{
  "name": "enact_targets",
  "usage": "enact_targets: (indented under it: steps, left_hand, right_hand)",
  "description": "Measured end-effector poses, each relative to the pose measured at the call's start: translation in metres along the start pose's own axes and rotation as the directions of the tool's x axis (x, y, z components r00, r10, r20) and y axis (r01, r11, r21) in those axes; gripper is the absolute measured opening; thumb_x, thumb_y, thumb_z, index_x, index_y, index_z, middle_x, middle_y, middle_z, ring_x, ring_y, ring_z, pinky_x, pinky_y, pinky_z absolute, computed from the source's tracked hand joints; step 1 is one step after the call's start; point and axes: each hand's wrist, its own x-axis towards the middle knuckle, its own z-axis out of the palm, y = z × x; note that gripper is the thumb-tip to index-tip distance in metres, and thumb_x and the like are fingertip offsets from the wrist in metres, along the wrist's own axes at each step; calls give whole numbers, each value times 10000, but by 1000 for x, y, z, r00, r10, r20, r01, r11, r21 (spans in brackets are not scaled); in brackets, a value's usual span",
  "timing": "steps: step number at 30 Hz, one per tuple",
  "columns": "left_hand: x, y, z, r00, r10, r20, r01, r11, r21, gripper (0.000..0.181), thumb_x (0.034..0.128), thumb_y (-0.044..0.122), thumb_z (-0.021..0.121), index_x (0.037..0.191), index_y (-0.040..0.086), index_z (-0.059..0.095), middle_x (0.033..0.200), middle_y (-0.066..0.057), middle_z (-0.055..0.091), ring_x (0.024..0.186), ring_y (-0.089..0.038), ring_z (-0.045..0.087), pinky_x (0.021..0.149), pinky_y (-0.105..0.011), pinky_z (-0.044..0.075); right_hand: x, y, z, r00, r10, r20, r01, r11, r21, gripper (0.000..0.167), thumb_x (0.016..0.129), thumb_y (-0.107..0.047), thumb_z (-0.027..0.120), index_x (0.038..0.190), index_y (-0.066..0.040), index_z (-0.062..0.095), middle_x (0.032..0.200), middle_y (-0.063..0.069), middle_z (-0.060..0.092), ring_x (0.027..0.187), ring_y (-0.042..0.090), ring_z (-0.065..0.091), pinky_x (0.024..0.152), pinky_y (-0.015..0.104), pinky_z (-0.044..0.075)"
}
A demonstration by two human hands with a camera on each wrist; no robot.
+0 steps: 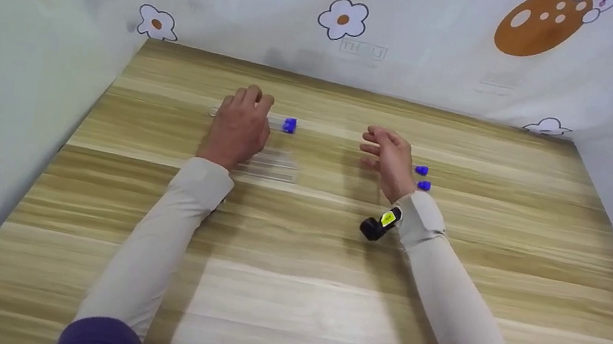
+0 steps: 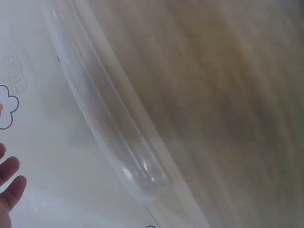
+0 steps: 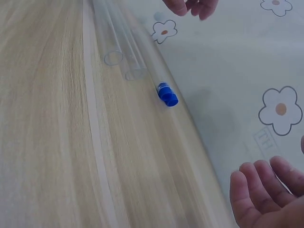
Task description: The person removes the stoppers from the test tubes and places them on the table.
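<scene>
A clear tube with a blue cap [image 1: 289, 125] lies near the table's far side, and my left hand [image 1: 237, 127] is over it, fingers loosely bent; contact is unclear. Two clear tubes without caps [image 1: 276, 166] lie side by side just nearer, partly behind that hand. In the right wrist view the blue cap [image 3: 167, 94] sits in its tube's end beside the open tube ends [image 3: 113, 58]. The left wrist view shows a tube's rounded end [image 2: 142, 178] up close. My right hand [image 1: 392, 160] is raised with nothing in it, fingers relaxed, left of two loose blue caps [image 1: 421, 170].
The wooden table [image 1: 306, 247] meets a white wall covering [image 1: 430, 42] with flower prints at its far edge. Similar coverings stand along the left and right sides. A small black camera [image 1: 375, 228] is worn at my right wrist.
</scene>
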Motion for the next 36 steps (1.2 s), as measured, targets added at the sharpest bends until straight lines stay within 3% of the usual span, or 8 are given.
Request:
enact_targets:
  steps: [5,9,11,16,25,28,31,36]
  left_hand:
    - [7,0,0,999,-12,31,12,1000,-3,213,862,73,514,1052,0,580,1017,-168,567,904,-334,569,746,-455,485]
    - [9,-2,-1,991,-51,121,50,999,11,231,882,88,505,1084,5,580,1044,-173,571,940,-341,572,785,-469,490]
    - [9,-5,-2,979,-74,191,71,997,19,243,895,98,499,1109,14,581,1054,-175,576,954,-348,578,799,-478,489]
    - [9,-11,-3,930,-122,347,123,992,21,265,930,117,482,1161,34,582,1117,-185,576,1019,-370,569,849,-507,469]
    - [11,-17,6,863,-187,470,208,978,8,291,954,67,443,1208,18,577,1194,-217,558,1106,-399,536,911,-543,444]
    - [10,-19,7,847,-189,498,209,978,16,296,952,60,440,1214,16,572,1212,-221,553,1123,-404,526,926,-548,435]
    - [9,-20,7,833,-185,521,199,980,29,299,948,57,442,1214,17,574,1221,-224,556,1131,-409,524,931,-550,433]
    - [12,-19,7,836,-176,520,186,982,33,301,935,55,460,1205,22,588,1208,-227,575,1125,-413,534,918,-553,438]
  right_hand:
    - [2,-2,3,1000,-15,-16,15,1000,-18,394,1025,-227,407,1325,13,494,1323,169,522,994,176,581,947,405,473]
    - [5,-3,6,999,-22,-42,21,999,-26,386,1018,-241,431,1303,7,514,1243,109,555,977,149,553,956,412,448]
    - [8,-2,8,998,-25,-56,24,999,-26,354,1015,-238,439,1266,-10,540,1165,50,567,988,155,537,934,402,443]
    - [13,1,11,996,-28,-85,26,999,-24,304,1007,-226,459,1206,-21,566,1117,12,546,1083,229,508,855,349,453]
    - [16,7,13,998,17,-63,-18,1000,-10,317,1002,-235,473,1208,-1,531,1107,16,512,1039,213,499,803,311,456]
    - [17,10,14,998,37,-59,-38,999,-9,353,997,-242,485,1237,15,516,1108,20,507,1024,211,496,740,277,457]
    - [16,12,14,998,48,-51,-49,998,-26,400,998,-241,482,1294,28,484,1127,27,501,1050,219,487,758,283,455]
    - [18,12,13,999,32,-42,-34,998,-46,408,996,-227,483,1308,36,474,1121,29,507,1064,222,482,807,307,458]
